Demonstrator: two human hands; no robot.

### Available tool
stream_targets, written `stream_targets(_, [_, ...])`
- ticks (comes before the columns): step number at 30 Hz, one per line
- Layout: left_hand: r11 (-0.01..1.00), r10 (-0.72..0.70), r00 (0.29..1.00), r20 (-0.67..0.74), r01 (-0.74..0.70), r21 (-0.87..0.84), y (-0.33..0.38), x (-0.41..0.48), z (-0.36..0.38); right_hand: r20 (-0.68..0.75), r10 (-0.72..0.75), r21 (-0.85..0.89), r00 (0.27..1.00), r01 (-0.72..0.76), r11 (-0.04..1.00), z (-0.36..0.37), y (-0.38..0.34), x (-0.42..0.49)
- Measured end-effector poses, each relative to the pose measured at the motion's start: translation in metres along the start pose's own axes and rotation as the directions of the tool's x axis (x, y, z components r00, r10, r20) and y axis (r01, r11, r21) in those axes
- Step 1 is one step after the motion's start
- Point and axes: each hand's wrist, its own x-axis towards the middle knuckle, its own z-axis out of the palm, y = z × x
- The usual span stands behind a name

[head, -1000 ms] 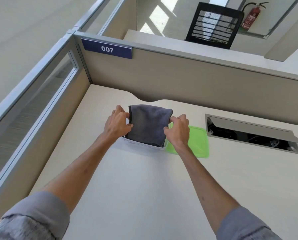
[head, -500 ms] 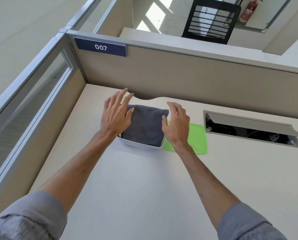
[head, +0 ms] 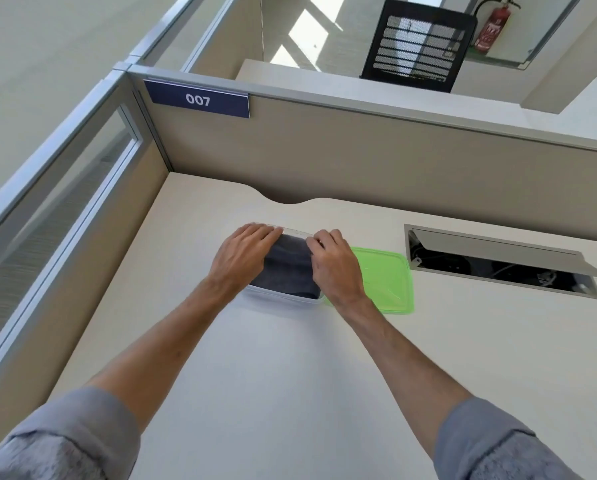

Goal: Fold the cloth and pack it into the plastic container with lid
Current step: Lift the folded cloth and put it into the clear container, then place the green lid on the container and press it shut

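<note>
A folded dark grey cloth (head: 290, 273) lies inside a clear plastic container (head: 285, 298) on the pale desk. My left hand (head: 243, 258) rests palm down on the cloth's left side, and my right hand (head: 335, 268) on its right side. Both press it down, with the fingers held together and curled over its far edge at the container's far rim. The fingertips are hidden. A green lid (head: 388, 278) lies flat on the desk just right of the container, partly under my right wrist.
An open cable hatch (head: 497, 261) with a raised metal flap is set into the desk at the right. Beige partition walls (head: 359, 157) close off the back and left, with a "007" sign (head: 198, 99). Bare desk (head: 290, 393) lies in front of the container.
One second ago both hands held the cloth upright over the container. They then let go and spread open above it. Now both are down, pressing the cloth into the container.
</note>
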Motion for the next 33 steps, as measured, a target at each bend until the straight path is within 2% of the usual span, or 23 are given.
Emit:
stream_targets(3, [1.000, -0.026, 0.996, 0.080, 0.027, -0.011, 0.005, -0.015, -0.001, 0.041, -0.057, -0.016, 0.998, 0.058, 0.998, 0.008, -0.001, -0.015])
stream_targets(10, [0.991, -0.118, 0.972, 0.202, 0.129, -0.045, 0.011, -0.021, 0.002, 0.236, -0.045, -0.073, 0.971, 0.064, 0.995, 0.012, -0.002, -0.016])
stream_targets(14, [0.990, -0.092, 0.965, 0.245, 0.114, -0.077, 0.014, -0.019, 0.012, 0.292, -0.031, -0.127, 0.956, 0.070, 0.989, 0.006, 0.000, -0.016])
stream_targets(16, [0.990, -0.083, 0.967, 0.240, 0.107, -0.089, 0.011, -0.020, 0.019, 0.304, -0.042, -0.126, 0.952, 0.084, 0.988, 0.003, 0.000, -0.018])
stream_targets(19, [0.989, -0.078, 0.975, 0.210, 0.102, -0.103, 0.010, -0.022, 0.021, 0.178, -0.008, 0.001, 0.984, 0.008, 1.000, -0.005, 0.003, -0.022])
stream_targets(21, [0.986, -0.089, 0.983, 0.159, 0.109, -0.125, 0.013, -0.024, 0.018, 0.057, 0.123, 0.121, 0.991, -0.129, 0.984, -0.016, 0.008, -0.033])
stream_targets(23, [0.986, -0.072, 0.991, 0.114, 0.088, -0.143, 0.024, -0.025, 0.014, -0.005, 0.284, 0.199, 0.959, -0.277, 0.940, -0.025, 0.018, -0.055])
stream_targets(26, [0.986, -0.011, 0.999, 0.046, 0.019, -0.166, 0.047, -0.027, 0.014, 0.063, 0.366, 0.131, 0.929, -0.371, 0.919, -0.024, 0.037, -0.103])
stream_targets(29, [0.982, 0.069, 0.998, -0.012, -0.070, -0.177, 0.078, -0.027, 0.022, 0.143, 0.327, 0.014, 0.934, -0.332, 0.943, -0.016, 0.055, -0.143])
stream_targets(33, [0.969, 0.209, 0.978, 0.023, -0.204, -0.139, 0.123, -0.032, 0.037, 0.173, 0.296, -0.097, 0.939, -0.282, 0.954, -0.016, 0.068, -0.164])
